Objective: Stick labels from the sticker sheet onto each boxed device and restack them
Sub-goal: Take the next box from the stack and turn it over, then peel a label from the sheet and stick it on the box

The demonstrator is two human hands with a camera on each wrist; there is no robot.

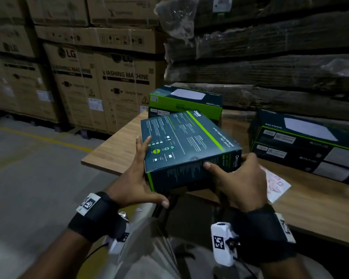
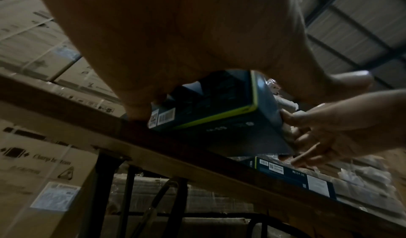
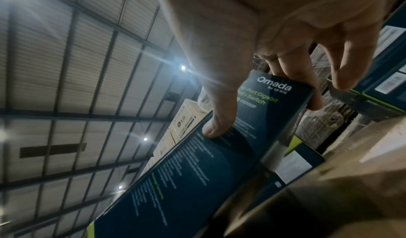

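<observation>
The person is holding a dark teal switch box [image 1: 187, 146] in both hands, tilted, above the near edge of the wooden table [image 1: 117, 150]. The left hand [image 1: 137, 178] is cradling the box's corner at about eight o'clock: its fingers [image 1: 142, 146] are lying straight along the left side while the thumb is hooking under the near face. The right hand [image 1: 242, 178] is clamping the corner at about four o'clock, thumb [image 3: 219, 120] pressing on the printed near face and fingers [image 3: 294, 78] curling round the far end. Behind the box, at twelve o'clock, a green-sided box [image 1: 185, 103] is sitting on the table; at two o'clock a stack of dark boxes [image 1: 304, 146] is standing. The sticker sheet [image 1: 276, 186] is lying flat just right of the right hand.
</observation>
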